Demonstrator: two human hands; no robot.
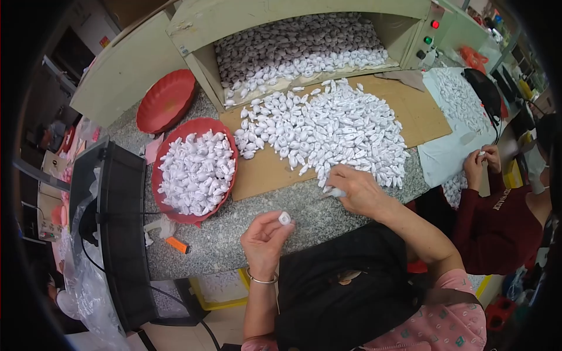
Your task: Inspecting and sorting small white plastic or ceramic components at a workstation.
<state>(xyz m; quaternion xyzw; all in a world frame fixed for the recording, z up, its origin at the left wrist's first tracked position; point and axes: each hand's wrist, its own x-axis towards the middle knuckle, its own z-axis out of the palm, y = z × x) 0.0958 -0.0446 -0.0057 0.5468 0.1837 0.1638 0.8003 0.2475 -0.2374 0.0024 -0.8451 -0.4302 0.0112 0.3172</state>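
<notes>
Between the thumb and fingers of my left hand (pixel 265 237) is a small white plastic part (pixel 284 218), held over the speckled stone worktop (pixel 219 245). My right hand (pixel 353 188) is at the near edge of a large pile of small white parts (pixel 351 127), its fingers around a small whitish bottle or tube (pixel 336 192); its tip is close to the pile. The pile lies on a brown cardboard sheet (pixel 259 180). To the left, a red scalloped bowl (pixel 234 169) is full of similar white parts.
An empty red bowl (pixel 167 101) stands behind the full one. A lit cabinet (pixel 197 74) holds many white parts. An orange box (pixel 176 245) lies near a black crate (pixel 125 237). At right, a co-worker's hands (pixel 480 164) hold a white piece beside a white cloth (pixel 432 162).
</notes>
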